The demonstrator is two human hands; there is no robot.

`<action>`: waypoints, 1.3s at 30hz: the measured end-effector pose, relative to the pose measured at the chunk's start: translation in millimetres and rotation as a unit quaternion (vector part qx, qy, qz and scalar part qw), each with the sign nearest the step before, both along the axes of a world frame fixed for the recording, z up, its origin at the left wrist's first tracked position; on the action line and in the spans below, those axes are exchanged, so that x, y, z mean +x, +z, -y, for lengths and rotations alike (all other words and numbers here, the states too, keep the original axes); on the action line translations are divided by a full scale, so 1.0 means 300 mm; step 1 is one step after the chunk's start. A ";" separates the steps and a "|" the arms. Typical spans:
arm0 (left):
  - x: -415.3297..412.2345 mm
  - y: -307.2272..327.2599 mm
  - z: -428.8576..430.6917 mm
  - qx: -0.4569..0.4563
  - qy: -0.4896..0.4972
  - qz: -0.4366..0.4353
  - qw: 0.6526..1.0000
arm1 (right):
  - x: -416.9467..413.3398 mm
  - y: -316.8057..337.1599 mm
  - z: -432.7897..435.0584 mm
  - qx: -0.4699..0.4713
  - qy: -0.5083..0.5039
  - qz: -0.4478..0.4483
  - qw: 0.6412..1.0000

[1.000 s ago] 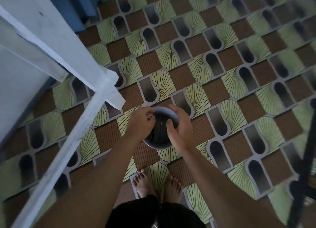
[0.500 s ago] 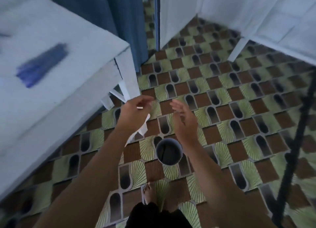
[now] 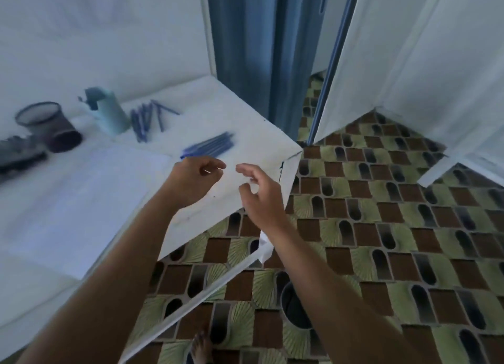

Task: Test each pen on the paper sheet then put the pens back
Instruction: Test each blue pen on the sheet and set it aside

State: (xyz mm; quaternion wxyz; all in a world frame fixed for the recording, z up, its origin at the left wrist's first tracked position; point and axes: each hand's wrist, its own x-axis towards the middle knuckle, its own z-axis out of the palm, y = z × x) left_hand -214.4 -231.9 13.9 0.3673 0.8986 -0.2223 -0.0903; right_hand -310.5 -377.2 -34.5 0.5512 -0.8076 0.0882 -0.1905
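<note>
Pens [image 3: 209, 146] in two piles near one paper sheet [image 3: 81, 200]

- The paper sheet [image 3: 81, 200] lies on the table [image 3: 245, 129].
- A mesh holder [image 3: 46, 125] stands at the sheet's eleven o'clock.
- Loose pens [image 3: 210, 145] lie at its two o'clock.
- A container [image 3: 293, 306] sits on the floor at four o'clock.

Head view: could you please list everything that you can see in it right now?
table: one, white, left.
paper sheet: one, white, on the table.
pens: two blurred bunches, blue, far side of table.
mesh cup: one, dark, table's back left.
holder: one, pale blue, beside the mesh cup.
pot: one, dark, on the floor under the right arm.
curtain: one, blue, behind the table.
floor: brown and green tiles.
left hand: one, empty, over the table edge.
right hand: one, empty, beside it.
</note>
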 end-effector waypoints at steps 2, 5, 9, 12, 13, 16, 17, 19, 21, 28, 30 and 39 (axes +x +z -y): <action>0.071 0.002 -0.056 0.031 0.011 0.022 0.999 | 0.083 0.000 -0.049 -0.014 0.015 -0.026 0.999; 0.207 -0.018 -0.139 0.065 0.014 0.046 0.997 | 0.229 -0.010 -0.119 -0.073 0.005 -0.046 0.996; 0.367 -0.066 -0.203 0.088 0.004 0.086 0.992 | 0.391 -0.052 -0.168 -0.172 -0.061 -0.046 0.982; 0.457 -0.096 -0.213 0.075 -0.009 0.117 0.990 | 0.482 -0.052 -0.181 -0.238 -0.099 -0.079 0.963; 0.483 -0.106 -0.210 0.080 -0.017 0.126 0.989 | 0.509 -0.050 -0.182 -0.261 -0.103 -0.102 0.954; 0.535 -0.142 -0.191 0.116 -0.052 0.158 0.979 | 0.554 -0.051 -0.172 -0.320 -0.105 -0.165 0.927; 0.546 -0.156 -0.184 0.121 -0.068 0.171 0.975 | 0.556 -0.057 -0.167 -0.331 -0.105 -0.175 0.921; 0.563 -0.176 -0.173 0.119 -0.093 0.186 0.971 | 0.557 -0.071 -0.161 -0.341 -0.107 -0.184 0.916; 0.560 -0.165 -0.157 0.092 -0.102 0.193 0.972 | 0.553 -0.089 -0.154 -0.350 -0.107 -0.187 0.912; 0.565 -0.110 -0.138 0.072 0.012 0.022 0.997 | 0.559 -0.101 -0.153 -0.368 -0.098 -0.207 0.901; 0.556 -0.100 -0.144 0.063 0.003 0.028 0.998 | 0.559 -0.101 -0.149 -0.366 -0.096 -0.207 0.902; 0.508 -0.063 -0.212 -0.134 0.069 -0.185 0.971 | 0.565 -0.098 -0.149 -0.351 -0.090 -0.217 0.906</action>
